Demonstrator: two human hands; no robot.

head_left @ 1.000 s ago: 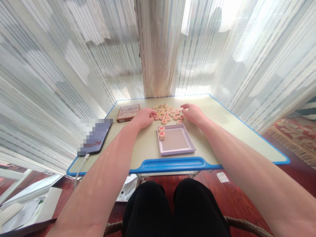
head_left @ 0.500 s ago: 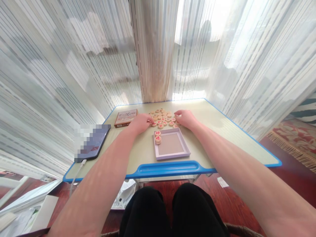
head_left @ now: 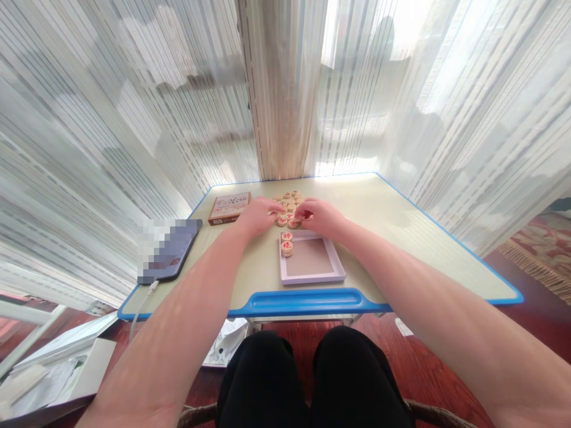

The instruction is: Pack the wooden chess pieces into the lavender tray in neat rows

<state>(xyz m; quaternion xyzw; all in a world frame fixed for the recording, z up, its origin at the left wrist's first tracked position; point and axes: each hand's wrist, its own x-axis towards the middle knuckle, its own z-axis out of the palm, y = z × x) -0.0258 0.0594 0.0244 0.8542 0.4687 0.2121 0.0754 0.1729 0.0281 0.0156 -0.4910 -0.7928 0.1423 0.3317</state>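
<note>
Sheer curtains (head_left: 134,119) backed my counter (head_left: 401,238). My left hand (head_left: 259,215) and right hand (head_left: 321,217) curled over chess pieces (head_left: 289,199) at its far middle, just beyond the tray (head_left: 312,278); whether either gripped one, I couldn't tell.

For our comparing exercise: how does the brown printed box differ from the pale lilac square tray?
The brown printed cardboard box shows a closed, patterned top; the pale lilac square tray lies open with a raised rim. The box bears nothing; the tray holds round wooden pieces in its far left corner. The box lies beside the left hand; the tray lies nearer the person. Both rest flat on the blue-edged table.
</note>
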